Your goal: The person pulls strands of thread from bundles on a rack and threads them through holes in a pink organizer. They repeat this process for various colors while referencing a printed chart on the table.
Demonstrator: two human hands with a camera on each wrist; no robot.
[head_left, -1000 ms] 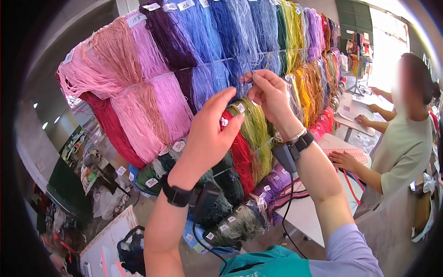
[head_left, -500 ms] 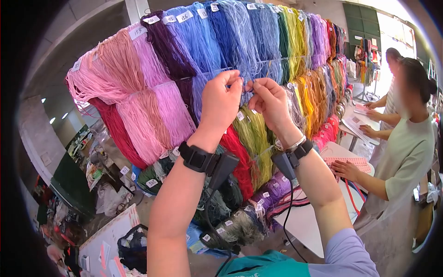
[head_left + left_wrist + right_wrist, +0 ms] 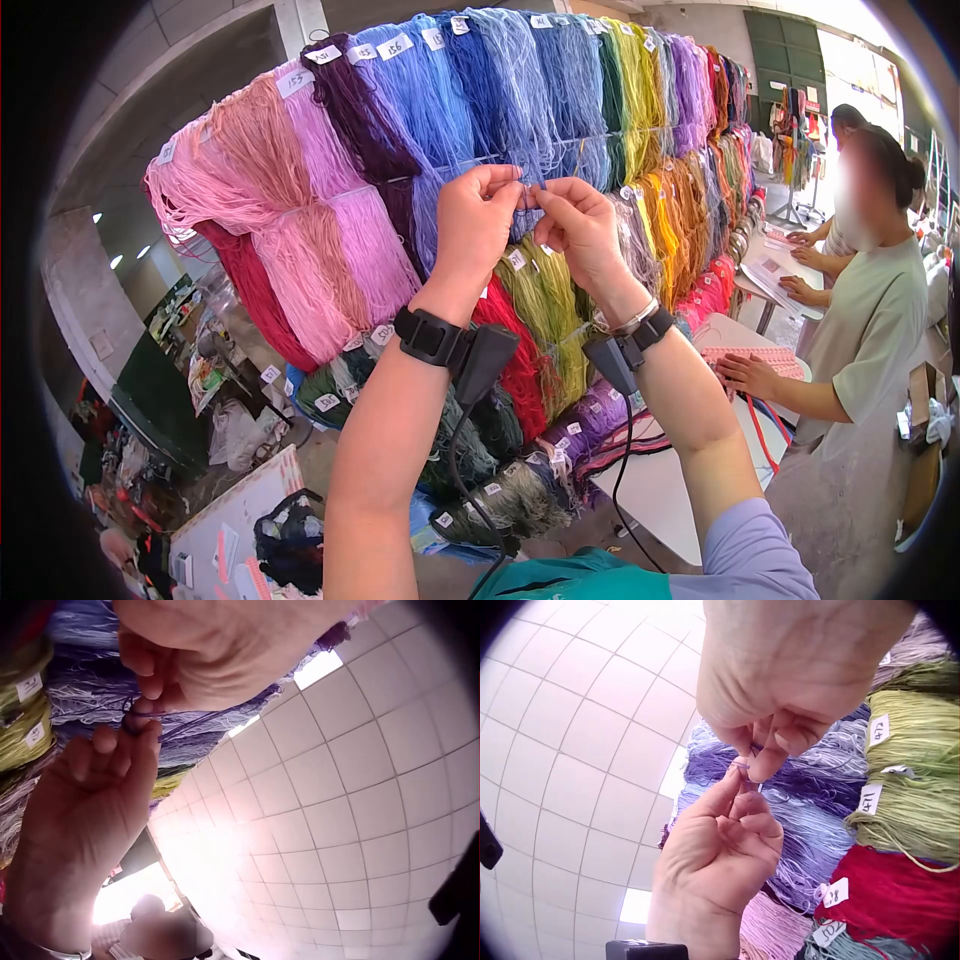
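In the head view my left hand (image 3: 474, 228) and right hand (image 3: 588, 232) are raised, fingertips almost meeting before the hanging yarn. Thin blue-purple thread (image 3: 201, 718) runs between them, and both hands pinch it between thumb and forefinger. A small loop of it circles the right fingertips in the left wrist view. From the right wrist, only a short bit of thread (image 3: 742, 766) shows at the fingertips. Straight behind the hands hang blue skeins (image 3: 520, 90); olive-green skeins (image 3: 548, 300) and a red skein (image 3: 510, 350) lie below.
Pink skeins (image 3: 235, 150) with number tags fill the rack's left end; yellow and orange ones (image 3: 670, 215) continue right. A person in a pale shirt (image 3: 870, 310) stands at a white table (image 3: 650, 490) on the right, another person behind. Cables hang from both wrist cameras.
My left hand was open with spread fingers; it has moved right and now pinches thread beside the right fingertips. The head view has shifted slightly, bringing the second person into sight.
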